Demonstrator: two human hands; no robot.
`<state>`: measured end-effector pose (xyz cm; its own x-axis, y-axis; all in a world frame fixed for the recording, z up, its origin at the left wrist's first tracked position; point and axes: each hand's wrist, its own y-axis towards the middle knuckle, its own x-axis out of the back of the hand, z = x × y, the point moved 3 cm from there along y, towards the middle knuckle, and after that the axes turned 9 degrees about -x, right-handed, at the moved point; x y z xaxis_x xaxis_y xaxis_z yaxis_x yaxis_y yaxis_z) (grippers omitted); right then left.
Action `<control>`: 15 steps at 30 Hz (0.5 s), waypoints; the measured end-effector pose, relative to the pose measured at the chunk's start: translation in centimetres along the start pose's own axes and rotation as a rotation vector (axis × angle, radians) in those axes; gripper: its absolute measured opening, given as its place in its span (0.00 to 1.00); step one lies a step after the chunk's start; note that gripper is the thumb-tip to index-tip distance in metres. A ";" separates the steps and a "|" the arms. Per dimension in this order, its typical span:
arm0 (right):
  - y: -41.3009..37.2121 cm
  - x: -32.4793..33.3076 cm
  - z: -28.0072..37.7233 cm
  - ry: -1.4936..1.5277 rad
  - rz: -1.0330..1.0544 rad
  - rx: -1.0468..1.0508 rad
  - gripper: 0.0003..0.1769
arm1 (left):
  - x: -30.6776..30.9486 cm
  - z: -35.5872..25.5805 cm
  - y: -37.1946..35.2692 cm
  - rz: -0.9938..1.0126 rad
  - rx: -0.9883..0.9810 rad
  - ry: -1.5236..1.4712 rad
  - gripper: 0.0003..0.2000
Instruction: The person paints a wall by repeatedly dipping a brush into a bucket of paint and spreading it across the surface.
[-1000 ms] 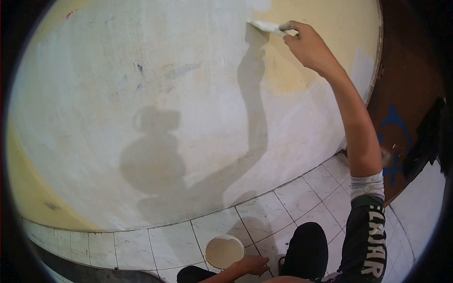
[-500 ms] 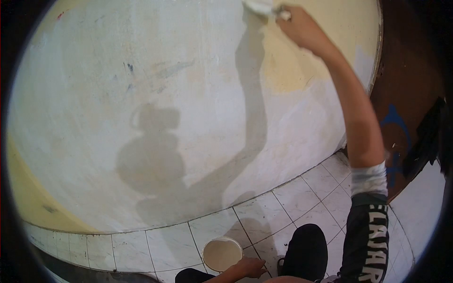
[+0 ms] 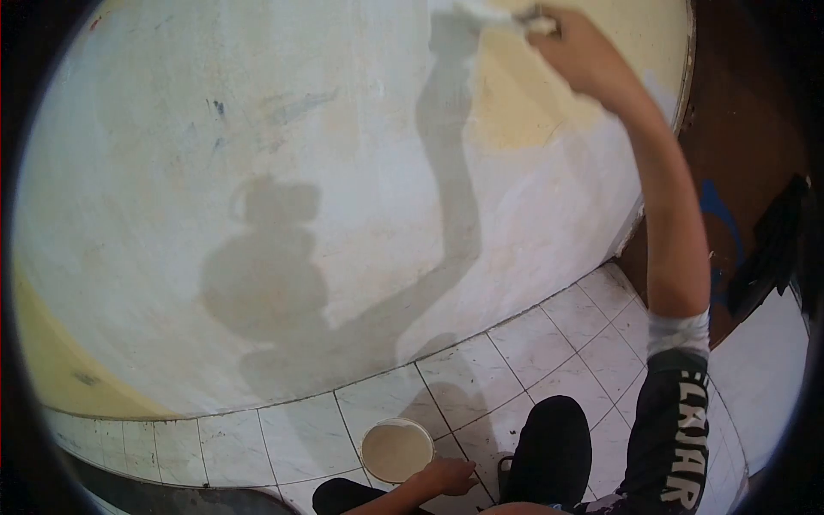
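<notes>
High on the wall (image 3: 360,197), my right hand (image 3: 579,56) is closed around the handle of a paintbrush (image 3: 481,13). The brush's pale head is blurred and lies against the wall, at the top edge of a yellow patch (image 3: 515,99). Low in the view, my left hand (image 3: 452,476) hangs beside a round bucket (image 3: 396,451) of cream-white paint. Its fingers are curled together; whether they hold anything is hidden. The wrist overlaps the bucket's near rim.
White floor tiles (image 3: 549,369) run along the wall's base. My bent knee (image 3: 549,442) is right of the bucket. A brown panel with blue marks (image 3: 721,215) stands at the right, with a black item (image 3: 772,245) against it. Shadows fall across the wall.
My right hand has shifted slightly right and down in the view, the brush still on the wall. The view has shifted a little; bucket and left hand appear slightly further left.
</notes>
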<state>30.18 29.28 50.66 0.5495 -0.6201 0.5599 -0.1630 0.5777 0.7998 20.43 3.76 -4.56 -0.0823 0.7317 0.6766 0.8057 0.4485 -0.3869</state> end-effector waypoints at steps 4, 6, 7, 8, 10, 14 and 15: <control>-0.1 3.7 7.2 -0.017 0.116 -0.200 0.21 | 0.7 -0.5 -0.5 -0.020 0.028 -0.031 0.21; 1.9 -2.2 1.7 -0.006 -0.048 0.067 0.21 | 0.1 0.0 -0.3 -0.061 0.037 0.010 0.21; 2.1 -4.0 0.3 0.005 -0.217 0.336 0.22 | -0.1 0.0 -0.4 -0.057 0.037 0.006 0.21; -0.8 -4.9 0.8 -0.026 0.054 0.057 0.22 | 0.1 0.0 -0.5 -0.062 0.035 0.005 0.21; -6.8 -9.0 -0.8 0.185 0.012 0.119 0.15 | 0.7 -0.2 -0.8 -0.067 0.030 0.003 0.21; -17.7 -14.6 -3.0 0.273 0.320 -0.152 0.18 | 0.9 -0.6 -1.1 -0.047 0.027 0.035 0.23; -19.0 -14.4 -3.0 0.274 0.321 -0.154 0.18 | 0.7 -0.5 -1.0 -0.062 0.025 0.052 0.23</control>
<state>27.89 28.83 26.77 0.6909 -0.2452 0.6801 -0.2482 0.8031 0.5417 19.90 3.56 -3.43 -0.1005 0.6749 0.7311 0.7848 0.5054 -0.3586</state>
